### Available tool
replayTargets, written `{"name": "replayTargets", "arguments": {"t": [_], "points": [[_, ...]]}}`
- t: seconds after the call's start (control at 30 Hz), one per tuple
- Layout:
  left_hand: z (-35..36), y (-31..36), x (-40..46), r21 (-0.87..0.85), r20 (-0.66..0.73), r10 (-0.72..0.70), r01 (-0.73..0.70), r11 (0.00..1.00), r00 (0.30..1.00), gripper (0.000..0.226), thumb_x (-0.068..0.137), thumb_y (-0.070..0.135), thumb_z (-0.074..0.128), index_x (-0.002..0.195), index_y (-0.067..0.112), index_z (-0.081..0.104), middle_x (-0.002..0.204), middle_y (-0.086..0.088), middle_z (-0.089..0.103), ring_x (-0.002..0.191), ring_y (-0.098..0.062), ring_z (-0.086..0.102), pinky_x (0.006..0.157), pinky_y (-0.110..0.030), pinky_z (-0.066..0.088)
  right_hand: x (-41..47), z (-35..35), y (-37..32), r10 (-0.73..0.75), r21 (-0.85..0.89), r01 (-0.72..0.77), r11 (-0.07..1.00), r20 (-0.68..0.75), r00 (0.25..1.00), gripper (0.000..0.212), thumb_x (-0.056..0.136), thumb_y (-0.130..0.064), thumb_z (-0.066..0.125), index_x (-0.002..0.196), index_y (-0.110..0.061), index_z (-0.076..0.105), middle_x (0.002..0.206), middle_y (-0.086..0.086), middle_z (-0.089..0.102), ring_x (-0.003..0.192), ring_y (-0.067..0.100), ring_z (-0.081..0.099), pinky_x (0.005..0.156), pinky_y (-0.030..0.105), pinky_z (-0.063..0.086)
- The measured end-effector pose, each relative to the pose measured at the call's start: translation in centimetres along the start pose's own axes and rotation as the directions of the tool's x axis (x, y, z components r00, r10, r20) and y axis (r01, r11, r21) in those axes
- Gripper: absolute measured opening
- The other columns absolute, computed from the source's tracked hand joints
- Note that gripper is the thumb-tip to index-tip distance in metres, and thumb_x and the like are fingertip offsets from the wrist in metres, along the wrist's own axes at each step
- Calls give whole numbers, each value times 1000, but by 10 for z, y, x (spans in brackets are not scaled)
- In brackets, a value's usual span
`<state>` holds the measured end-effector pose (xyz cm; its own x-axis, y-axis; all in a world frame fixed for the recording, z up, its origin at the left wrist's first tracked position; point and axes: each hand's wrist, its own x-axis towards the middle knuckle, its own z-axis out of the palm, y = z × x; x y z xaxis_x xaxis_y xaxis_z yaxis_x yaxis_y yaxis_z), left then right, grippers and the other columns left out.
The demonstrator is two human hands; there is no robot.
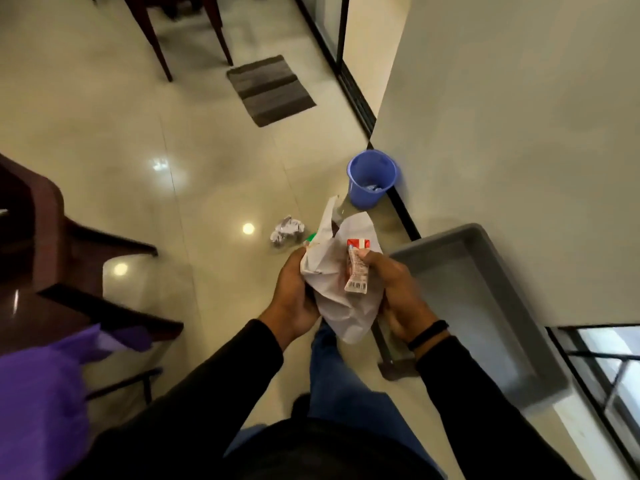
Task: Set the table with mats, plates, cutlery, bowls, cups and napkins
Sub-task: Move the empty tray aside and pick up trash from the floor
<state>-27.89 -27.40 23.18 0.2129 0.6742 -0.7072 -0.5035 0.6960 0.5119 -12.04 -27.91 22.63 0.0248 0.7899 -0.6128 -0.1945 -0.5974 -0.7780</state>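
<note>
Between hands (341, 289): crumpled paper (332, 292), sachet (356, 271).

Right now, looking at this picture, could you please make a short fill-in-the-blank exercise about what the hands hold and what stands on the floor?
1. Both hands hold crumpled white ____.
2. The right hand also pinches a small red and white ____.
3. The bucket by the wall is ____ in colour.
4. A crumpled ball of paper lies on the ____.

Missing words: paper; sachet; blue; floor
</note>
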Motion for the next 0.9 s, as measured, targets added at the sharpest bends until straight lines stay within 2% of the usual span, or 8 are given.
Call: {"name": "replayTargets", "arguments": {"t": [0.07, 0.2, 0.3, 0.43, 0.6, 0.73, 0.8, 0.9], "points": [[3, 34, 30, 72, -27, 6, -4, 997, 1000, 45, 99, 38, 47, 125, 9, 68, 113, -16, 71, 101, -31, 67, 88, -39, 55, 33, 1, -23, 19, 25, -20, 999, 33, 999, 39, 77, -44, 71, 103, -16, 75, 110, 15, 72, 110, 40, 65, 95, 59, 51], [13, 99, 72, 195, -18, -1, 5, 981, 1000, 45, 95, 38, 54, 130, 13, 65, 116, -12, 71, 98, -26, 69, 81, -36, 57, 85, 11, -69, 45, 50, -48, 998, 61, 997, 29, 86, -42, 67, 99, -16, 72, 96, 8, 72, 91, 27, 66, 69, 38, 54], [19, 136, 99, 283, -24, 29, -21, 959, 999, 57, 84, 45, 66, 135, 20, 61, 129, -12, 67, 108, -29, 65, 92, -44, 52, 118, 22, -93, 30, 62, -34, 997, 58, 998, 28, 91, -41, 62, 99, -17, 75, 96, 7, 74, 89, 24, 69, 72, 40, 57], [27, 175, 139, 292, -66, 59, -38, 956, 996, 55, 82, 44, 67, 132, 22, 59, 124, -9, 70, 116, -35, 64, 97, -51, 51, 160, 43, -127, 35, 60, -35, 998, -2, 999, 28, 90, -37, 64, 100, -12, 75, 92, 8, 73, 85, 21, 67, 65, 35, 57], [27, 227, 197, 281, -79, 48, -24, 959, 996, 32, 93, 21, 65, 125, 18, 62, 114, -12, 73, 100, -32, 69, 81, -42, 57, 214, 72, -154, 46, 104, -32, 994, -135, 990, 48, 74, -47, 71, 98, -6, 74, 99, 19, 73, 82, 27, 67, 69, 42, 54], [30, 267, 234, 253, 12, -30, 26, 967, 999, 32, 93, 20, 65, 124, 19, 66, 118, -13, 72, 96, -29, 71, 69, -36, 58, 241, 88, -177, 59, 176, -17, 984, -232, 971, 35, 87, -33, 71, 102, -2, 74, 100, 20, 73, 81, 26, 68, 69, 37, 53], [38, 293, 257, 242, 53, -38, 24, 970, 998, 27, 94, 14, 62, 121, 17, 68, 109, -10, 75, 86, -24, 72, 64, -33, 59, 258, 95, -195, 52, 215, 11, 977, -286, 957, 29, 89, -33, 69, 101, -7, 75, 96, 14, 75, 82, 24, 71, 69, 36, 56], [56, 319, 289, 267, 82, -70, 46, 963, 994, 30, 95, 9, 59, 123, 12, 66, 108, -12, 74, 79, -20, 72, 64, -31, 59, 282, 97, -214, 67, 264, 31, 964, -354, 933, 31, 87, -36, 71, 104, -10, 76, 100, 13, 76, 95, 29, 72, 81, 43, 58]]}}
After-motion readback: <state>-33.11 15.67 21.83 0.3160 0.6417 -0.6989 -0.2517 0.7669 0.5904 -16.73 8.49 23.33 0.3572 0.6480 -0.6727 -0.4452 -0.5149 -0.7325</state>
